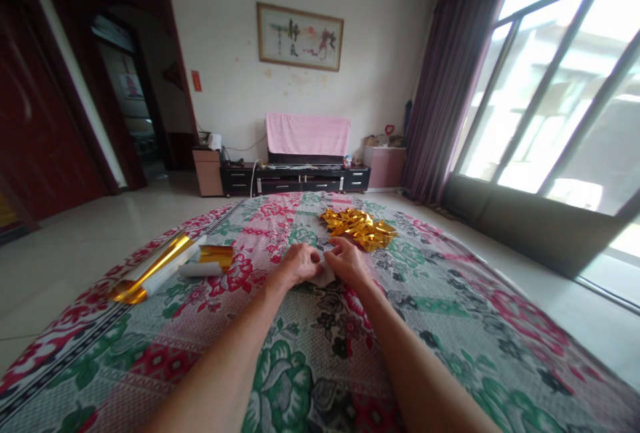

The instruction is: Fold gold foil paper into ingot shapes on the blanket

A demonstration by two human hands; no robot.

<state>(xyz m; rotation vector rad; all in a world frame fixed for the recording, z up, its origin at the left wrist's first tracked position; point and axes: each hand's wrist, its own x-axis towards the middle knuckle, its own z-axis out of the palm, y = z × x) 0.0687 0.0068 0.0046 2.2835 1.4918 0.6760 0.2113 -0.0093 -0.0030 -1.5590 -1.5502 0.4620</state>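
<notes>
Both hands are together over the middle of a flowered cloth [280, 379]. Between them is a small sheet of paper [324, 277], its pale side showing. My left hand [301, 263] has its thumb and fingers closed on the sheet's left part. My right hand [347, 259] pinches it from the right, fingertips close to the left thumb. Just beyond the right hand lies a heap of folded gold foil paper pieces [361, 227]. Over to the left rest a long curled roll of gold paper [155, 269] and a shorter curled stack of gold paper [213, 261], white on the back.
The cloth covers a wide round-edged surface. Past its far edge stand a low black cabinet [305, 183] and a screen under a pink towel [307, 133]. A purple curtain [440, 79] and large windows are on the right; a red door [45, 99] is at the left.
</notes>
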